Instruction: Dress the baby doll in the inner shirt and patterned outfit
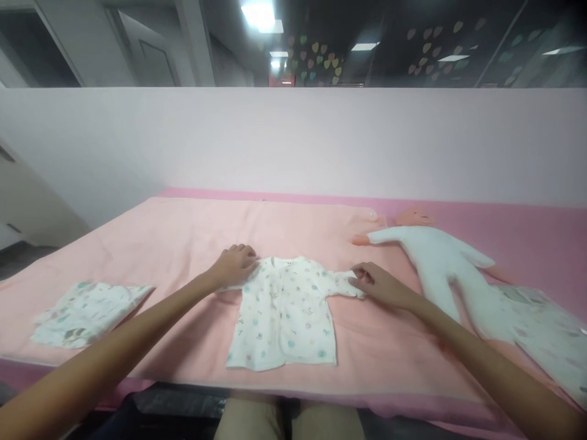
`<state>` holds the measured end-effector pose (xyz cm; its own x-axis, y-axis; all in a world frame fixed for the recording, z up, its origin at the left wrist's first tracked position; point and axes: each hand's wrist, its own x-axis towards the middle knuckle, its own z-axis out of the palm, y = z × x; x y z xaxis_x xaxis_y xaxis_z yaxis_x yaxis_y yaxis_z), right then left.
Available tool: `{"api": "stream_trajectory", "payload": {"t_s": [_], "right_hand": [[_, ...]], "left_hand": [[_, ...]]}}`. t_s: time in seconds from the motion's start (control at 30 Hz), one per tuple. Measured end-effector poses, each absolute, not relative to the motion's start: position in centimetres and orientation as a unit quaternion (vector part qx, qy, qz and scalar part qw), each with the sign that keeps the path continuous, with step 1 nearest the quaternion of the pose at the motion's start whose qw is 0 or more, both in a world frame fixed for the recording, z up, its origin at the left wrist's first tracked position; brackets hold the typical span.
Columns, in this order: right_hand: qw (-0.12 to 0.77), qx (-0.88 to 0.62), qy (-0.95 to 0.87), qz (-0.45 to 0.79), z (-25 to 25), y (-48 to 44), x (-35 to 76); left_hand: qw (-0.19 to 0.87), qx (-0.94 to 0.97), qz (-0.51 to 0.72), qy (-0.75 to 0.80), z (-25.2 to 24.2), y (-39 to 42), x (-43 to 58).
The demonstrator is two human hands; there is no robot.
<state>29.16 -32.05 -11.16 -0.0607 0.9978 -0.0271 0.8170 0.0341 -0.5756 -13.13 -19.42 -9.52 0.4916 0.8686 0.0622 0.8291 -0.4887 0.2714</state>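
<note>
Forearms (pixel 119 348) flank a shirt (pixel 284 315), left hand (pixel 235 264) and right hand (pixel 378 284) touching its sleeves (pixel 338 283).

Shirt sleeve (pixel 247 282) pt. hidden by L hand (pixel 236 263); far-R cloth (pixel 550 327) cropped.

Shirt (pixel 284 318), doll (pixel 431 253) on pink blanket (pixel 298 226)

Cute white baby jacket (pixel 288 313), tiny print with bits of green all over. It's lying flat mid-scene, collar far, hem near, sleeves spread left and right.
</note>
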Motion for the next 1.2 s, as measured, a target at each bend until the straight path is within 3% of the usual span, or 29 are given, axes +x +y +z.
{"api": "stream_trajectory", "payload": {"t_s": [0.1, 0.23, 0.5, 0.83, 0.93, 1.07, 1.2], "right_hand": [[0.207, -0.671, -0.666, 0.253, -11.4, -31.4, 29.2], [0.284, -0.689, -0.569, 0.348, -11.1, -31.9, 29.2], [0.384, -0.711, -0.425, 0.408, -10.5, -33.0, 28.8], [0.471, -0.623, -0.43, 0.452, -5.9, -28.9, 19.3], [0.448, -0.581, -0.456, 0.503, -7.2, -26.9, 13.7], [0.303, -0.566, -0.549, 0.535, -9.0, -26.2, 10.1], [0.33, -0.564, -0.62, 0.434, -7.3, -27.6, 10.9]], "left_hand": [[0.149, 0.824, 0.104, 0.536, -9.3, -19.0, -15.7], [0.237, 0.79, 0.101, 0.556, -9.1, -19.0, -18.6], [0.286, 0.755, 0.051, 0.588, -9.5, -18.8, -21.9], [0.454, 0.658, 0.158, 0.579, -7.0, -19.1, -20.9], [0.517, 0.635, 0.203, 0.538, -6.4, -19.2, -19.5], [0.559, 0.6, 0.252, 0.514, -5.6, -19.1, -16.6], [0.581, 0.603, 0.271, 0.474, -4.6, -19.8, -12.0]]}}
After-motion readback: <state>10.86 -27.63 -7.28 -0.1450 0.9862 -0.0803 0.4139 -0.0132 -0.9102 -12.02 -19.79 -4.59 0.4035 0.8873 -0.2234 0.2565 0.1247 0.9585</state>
